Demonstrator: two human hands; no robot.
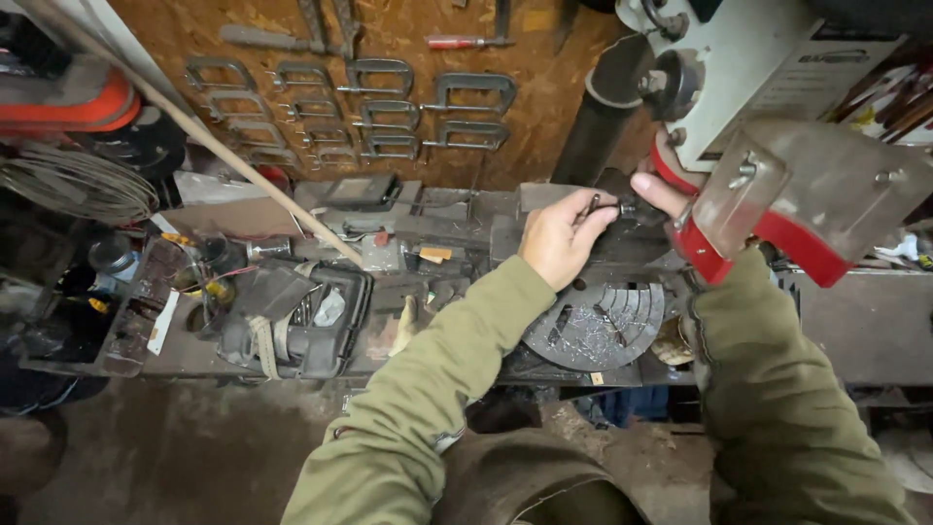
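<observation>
On the pale drill-press head at upper right sits a slanted white label (792,83) with dark print, above a grey guard plate (807,185) edged in red. Below it, the left hand (561,236) pinches a small dark key (593,206) between its fingertips, just beside the right hand (661,190), whose fingers close on the chuck (632,207). Both hands hover above the round slotted table (598,326).

Pale label plate (826,73), perhaps printed, on machine.
</observation>
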